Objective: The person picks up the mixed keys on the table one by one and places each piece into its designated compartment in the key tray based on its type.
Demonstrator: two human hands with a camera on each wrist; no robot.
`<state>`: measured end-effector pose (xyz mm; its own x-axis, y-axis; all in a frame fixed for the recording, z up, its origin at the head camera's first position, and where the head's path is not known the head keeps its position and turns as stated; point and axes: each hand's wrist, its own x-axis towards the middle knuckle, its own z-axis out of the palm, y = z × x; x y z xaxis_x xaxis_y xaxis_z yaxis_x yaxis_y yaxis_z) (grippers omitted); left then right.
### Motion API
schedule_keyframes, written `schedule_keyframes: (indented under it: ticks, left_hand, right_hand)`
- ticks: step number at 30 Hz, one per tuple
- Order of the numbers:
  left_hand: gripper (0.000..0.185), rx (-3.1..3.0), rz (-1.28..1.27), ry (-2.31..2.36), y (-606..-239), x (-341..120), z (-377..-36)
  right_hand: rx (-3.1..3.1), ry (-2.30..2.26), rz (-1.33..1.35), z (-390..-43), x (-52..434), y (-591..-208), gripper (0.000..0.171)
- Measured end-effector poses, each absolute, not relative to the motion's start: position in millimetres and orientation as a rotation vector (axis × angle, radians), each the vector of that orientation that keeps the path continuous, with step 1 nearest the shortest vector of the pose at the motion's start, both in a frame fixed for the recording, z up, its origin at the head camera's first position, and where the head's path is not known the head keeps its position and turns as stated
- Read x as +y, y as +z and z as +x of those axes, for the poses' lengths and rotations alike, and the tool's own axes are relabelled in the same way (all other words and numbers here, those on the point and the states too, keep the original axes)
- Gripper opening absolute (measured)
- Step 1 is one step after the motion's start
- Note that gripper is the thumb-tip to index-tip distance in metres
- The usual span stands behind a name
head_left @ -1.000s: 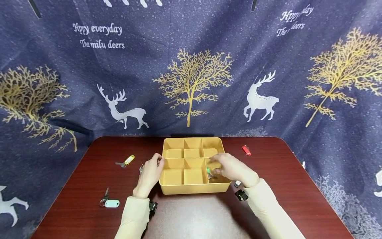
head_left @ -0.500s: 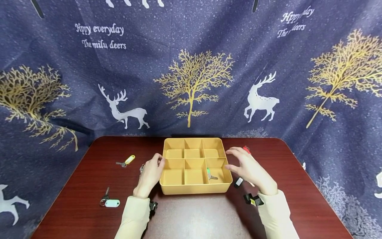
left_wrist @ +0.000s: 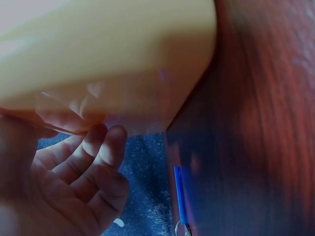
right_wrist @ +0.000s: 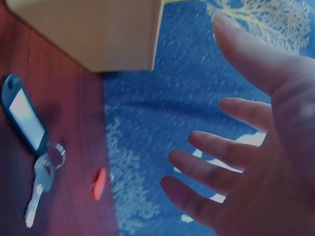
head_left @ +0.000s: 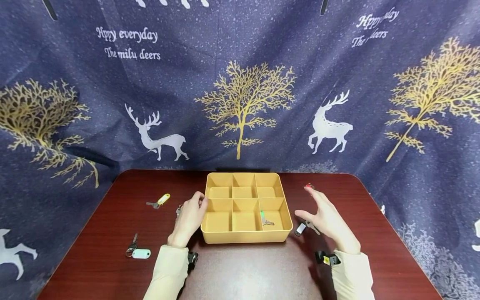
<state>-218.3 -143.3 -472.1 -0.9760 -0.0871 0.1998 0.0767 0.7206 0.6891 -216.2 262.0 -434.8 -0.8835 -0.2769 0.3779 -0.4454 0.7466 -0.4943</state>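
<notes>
A yellow six-compartment tray [head_left: 210, 235] stands mid-table. A green-tagged key [head_left: 264, 218] lies in its front right compartment. My left hand [head_left: 190, 216] rests against the tray's left wall [left_wrist: 108, 59], its fingers [left_wrist: 96, 157] loosely curled and gripping nothing. My right hand [head_left: 325, 216] hovers right of the tray, holding nothing, with straight spread fingers [right_wrist: 231, 162]. A black-tagged key [head_left: 300, 228] lies on the table just left of that hand and shows in the right wrist view too [right_wrist: 23, 118].
A red-tagged key [head_left: 309, 186] lies beyond my right hand. Left of the tray are a yellow-tagged key [head_left: 160, 200] and a white-tagged key [head_left: 139, 253]. A blue-tagged key [left_wrist: 179, 194] lies by my left fingers. A deer-print curtain [head_left: 240, 83] backs the table.
My right hand has come out of the front right compartment, leaving the green-tagged key there, and has moved right with its fingers spread. The left hand has stayed put.
</notes>
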Motion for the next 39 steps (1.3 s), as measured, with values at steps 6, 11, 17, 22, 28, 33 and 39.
schedule_keyframes:
  ticks: [6, 11, 17, 22, 28, 33, 39]
  left_hand:
    - [0.018, -2.715, 0.014, -1.097, -471, -143, -218]
    - [0.020, -2.722, 0.025, -1.093, -471, -143, -218]
    - [0.018, -2.722, 0.015, -1.090, -472, -144, -219]
    - [0.019, -2.730, 0.017, -1.087, -472, -144, -218]
    - [0.019, -2.718, 0.007, -1.090, -470, -144, -218]
    - [0.018, -2.710, 0.003, -1.090, -469, -145, -217]
    - [0.017, -2.716, 0.013, -1.079, -471, -143, -217]
  right_hand:
    - [-2.677, 0.915, 0.428, -213, 277, -445, 0.077]
    - [-2.761, 0.928, 0.312, -211, 291, -452, 0.074]
    - [-2.828, 0.923, 0.227, -208, 304, -459, 0.074]
    - [-2.857, 0.892, 0.176, -205, 312, -465, 0.073]
    - [-2.899, 0.927, 0.106, -199, 320, -472, 0.071]
    - [-2.905, 0.890, 0.154, -197, 320, -480, 0.060]
    - [-2.905, 0.878, 0.195, -195, 319, -485, 0.049]
